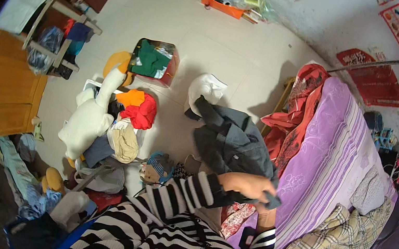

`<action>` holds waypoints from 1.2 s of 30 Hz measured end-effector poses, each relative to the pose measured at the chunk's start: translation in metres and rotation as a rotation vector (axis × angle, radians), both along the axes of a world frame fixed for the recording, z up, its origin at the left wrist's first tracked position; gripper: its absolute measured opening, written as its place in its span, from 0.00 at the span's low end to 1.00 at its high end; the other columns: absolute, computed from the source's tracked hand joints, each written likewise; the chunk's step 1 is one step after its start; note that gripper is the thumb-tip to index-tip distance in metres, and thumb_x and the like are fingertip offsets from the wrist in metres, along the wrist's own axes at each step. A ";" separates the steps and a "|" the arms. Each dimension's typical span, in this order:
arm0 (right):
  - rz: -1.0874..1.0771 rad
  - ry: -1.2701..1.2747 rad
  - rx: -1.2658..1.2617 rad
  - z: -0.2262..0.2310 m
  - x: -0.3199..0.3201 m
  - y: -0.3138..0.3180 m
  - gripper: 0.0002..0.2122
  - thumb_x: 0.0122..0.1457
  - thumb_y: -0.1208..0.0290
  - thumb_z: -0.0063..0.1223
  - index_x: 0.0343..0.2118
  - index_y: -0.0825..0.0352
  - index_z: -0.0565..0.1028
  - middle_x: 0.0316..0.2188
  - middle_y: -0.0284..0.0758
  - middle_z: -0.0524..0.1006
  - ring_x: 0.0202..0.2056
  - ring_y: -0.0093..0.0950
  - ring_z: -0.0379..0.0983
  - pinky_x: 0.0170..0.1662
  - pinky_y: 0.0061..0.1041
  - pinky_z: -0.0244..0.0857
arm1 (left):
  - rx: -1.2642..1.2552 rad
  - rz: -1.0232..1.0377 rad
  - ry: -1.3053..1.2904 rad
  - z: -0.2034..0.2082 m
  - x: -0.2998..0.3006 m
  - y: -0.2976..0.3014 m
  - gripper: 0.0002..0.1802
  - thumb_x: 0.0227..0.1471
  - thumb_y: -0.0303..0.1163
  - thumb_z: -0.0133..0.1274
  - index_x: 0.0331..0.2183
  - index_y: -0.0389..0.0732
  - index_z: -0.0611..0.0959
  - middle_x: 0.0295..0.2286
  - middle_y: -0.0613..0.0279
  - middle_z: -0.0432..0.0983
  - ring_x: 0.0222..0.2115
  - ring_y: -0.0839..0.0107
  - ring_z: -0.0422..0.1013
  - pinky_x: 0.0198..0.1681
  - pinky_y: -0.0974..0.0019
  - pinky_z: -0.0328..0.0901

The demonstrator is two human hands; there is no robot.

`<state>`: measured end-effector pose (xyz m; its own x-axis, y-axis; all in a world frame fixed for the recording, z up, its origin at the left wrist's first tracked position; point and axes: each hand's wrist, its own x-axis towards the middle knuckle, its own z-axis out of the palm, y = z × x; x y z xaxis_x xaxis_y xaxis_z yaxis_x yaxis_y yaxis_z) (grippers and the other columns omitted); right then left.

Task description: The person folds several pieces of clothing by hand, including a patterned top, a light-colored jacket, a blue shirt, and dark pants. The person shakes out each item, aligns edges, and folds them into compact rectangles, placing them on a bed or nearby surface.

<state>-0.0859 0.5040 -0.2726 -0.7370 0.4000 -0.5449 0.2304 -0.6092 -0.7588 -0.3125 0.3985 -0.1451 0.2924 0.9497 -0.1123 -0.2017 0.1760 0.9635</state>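
A dark grey long-sleeved garment, seemingly a jacket (236,141), hangs spread out in front of me beside the bed. My left hand (247,185) reaches across from the left, its fingers closed on the gathered edge of the garment. Close below it, my right hand (267,212) also pinches a bunched bit of the same grey cloth; part of its fingers is hidden. A dark band with a small rectangular piece (247,237) sits at my right wrist. Past the garment, a white cap-like item (207,91) lies on the floor.
The bed (320,144) with purple striped bedding runs along my right, bearing a plaid cloth (338,242). A box with green cloth (171,75) stands ahead. To the left are a white plush goose (85,126), red clothing (141,112) and a backpack (106,177).
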 end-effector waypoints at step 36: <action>-0.334 -0.961 -0.089 0.107 -0.320 0.001 0.18 0.54 0.68 0.49 0.47 0.70 0.70 0.42 0.43 0.74 0.40 0.38 0.72 0.44 0.38 0.67 | -0.563 0.800 0.658 -0.390 -0.417 -0.089 0.09 0.49 0.26 0.44 0.21 0.35 0.74 0.19 0.44 0.71 0.24 0.50 0.71 0.30 0.53 0.66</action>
<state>-0.4061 0.5054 -0.1661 0.1690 0.4345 -0.8847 0.5260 -0.7988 -0.2918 -0.7300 0.3093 -0.5351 -0.6343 0.6052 -0.4810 0.0593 0.6585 0.7503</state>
